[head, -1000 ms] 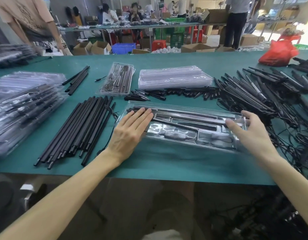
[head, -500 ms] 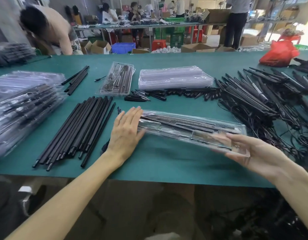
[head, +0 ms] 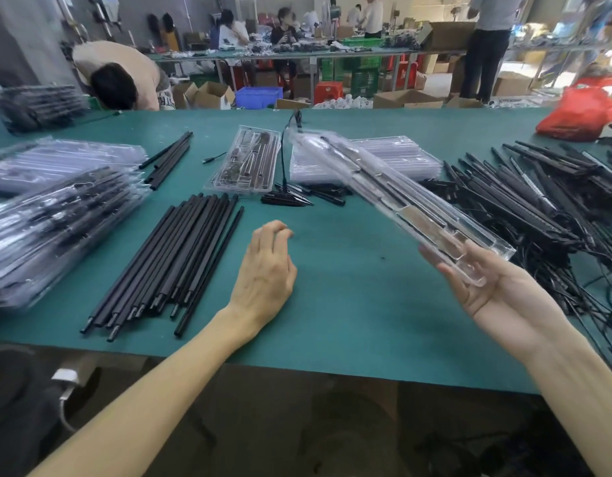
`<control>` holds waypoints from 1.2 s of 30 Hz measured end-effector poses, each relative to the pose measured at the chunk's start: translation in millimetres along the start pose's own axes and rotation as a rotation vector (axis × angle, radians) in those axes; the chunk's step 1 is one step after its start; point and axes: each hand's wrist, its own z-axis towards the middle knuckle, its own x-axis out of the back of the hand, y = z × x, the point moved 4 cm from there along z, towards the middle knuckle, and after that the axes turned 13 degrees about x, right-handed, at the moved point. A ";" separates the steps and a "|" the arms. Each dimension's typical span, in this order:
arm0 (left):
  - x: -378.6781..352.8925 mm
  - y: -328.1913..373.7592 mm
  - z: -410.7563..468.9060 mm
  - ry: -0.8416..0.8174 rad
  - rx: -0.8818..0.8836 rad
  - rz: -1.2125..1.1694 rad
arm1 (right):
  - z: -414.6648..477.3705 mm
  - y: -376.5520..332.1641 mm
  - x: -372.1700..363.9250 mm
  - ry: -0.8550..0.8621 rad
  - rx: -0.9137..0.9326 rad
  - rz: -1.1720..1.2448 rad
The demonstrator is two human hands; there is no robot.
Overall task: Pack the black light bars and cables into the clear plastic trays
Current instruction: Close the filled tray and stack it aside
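Head view. Right hand sits palm up at 4 o'clock and holds the near end of a clear tray. Its fingers run under the tray; thumb position isn't readable through the plastic. The tray is clear of the green table and tilted, long axis running from the hand toward 11 o'clock, far end motion-blurred. Black bars sit in its channels, and a thin black cable hangs from the far end.

Left hand is at 7 o'clock over the table, fingers loosely curled, holding nothing. Loose light bars lie at its 9 o'clock, with the packed tray stack further out. A single packed tray is at 12, the empty tray stack at 1, and tangled bars with cables at 3.
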 end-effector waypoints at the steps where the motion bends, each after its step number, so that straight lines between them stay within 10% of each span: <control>1: -4.7 -1.6 -0.1 -0.053 -0.002 -0.001 | 1.9 1.0 -4.6 -0.016 0.007 0.020; 36: -48.8 -12.3 44.2 -0.309 0.368 -0.363 | 30.8 112.2 -65.9 -0.166 -0.283 0.006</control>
